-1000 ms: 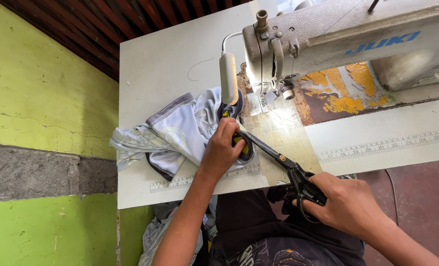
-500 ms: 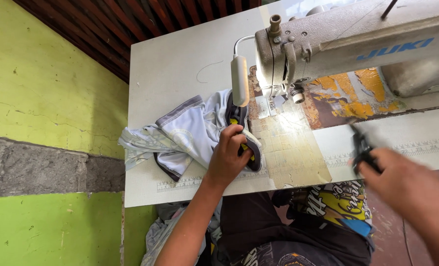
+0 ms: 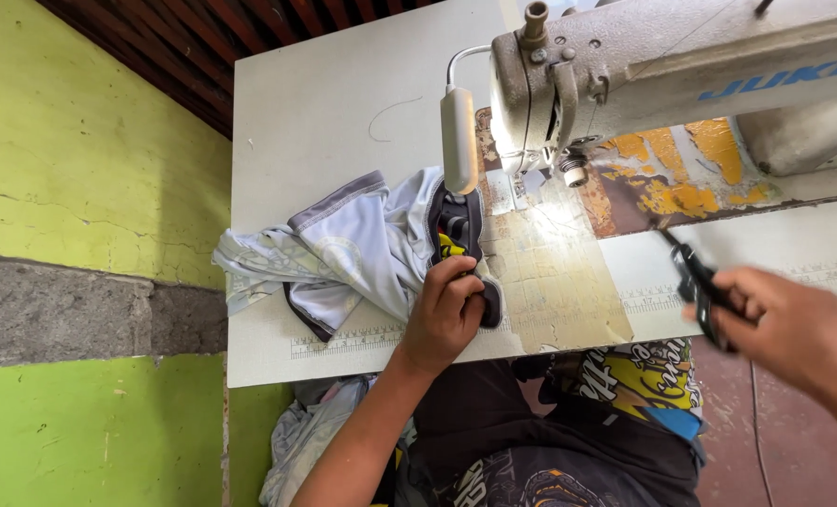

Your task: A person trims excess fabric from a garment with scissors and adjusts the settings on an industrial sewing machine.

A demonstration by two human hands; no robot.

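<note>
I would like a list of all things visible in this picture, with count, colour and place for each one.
sewing machine: one, grey-white, top right on the table
lamp: one, white, on a thin arm left of the machine head
table: one, pale grey with a ruler strip along the near edge, centre
garment: one, light grey with dark trim, lying on the table left of the needle
scissors: one pair, black, blurred, above the table's right part
wall: green, with a grey band, left
cloth: pale heap, below the table edge
left hand: pressing the garment's dark edge
right hand: holding the scissors
</note>
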